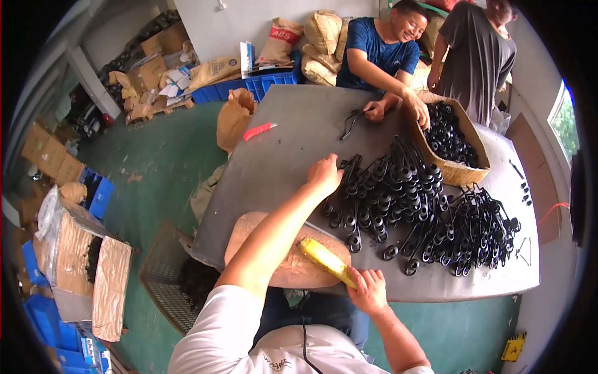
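My left hand (326,176) reaches across the table to the left edge of a pile of black rod-like parts with round ring ends (398,187). Its fingers are curled closed beside the nearest rods; what they hold, if anything, is hidden. Near the table's front edge, my right hand (369,290) is closed around one end of a long yellow tool (324,257), whose exact kind I cannot tell. The tool points to the upper left, over a brown rounded board (249,227). My left forearm covers part of that board.
Across the grey table (286,118), a co-worker in blue (380,59) reaches into a carton (461,171) of small black parts. Another person (476,56) stands alongside. A red utility knife (259,131) lies at far left. Left of the table are a crate (163,268) and an open box (112,287).
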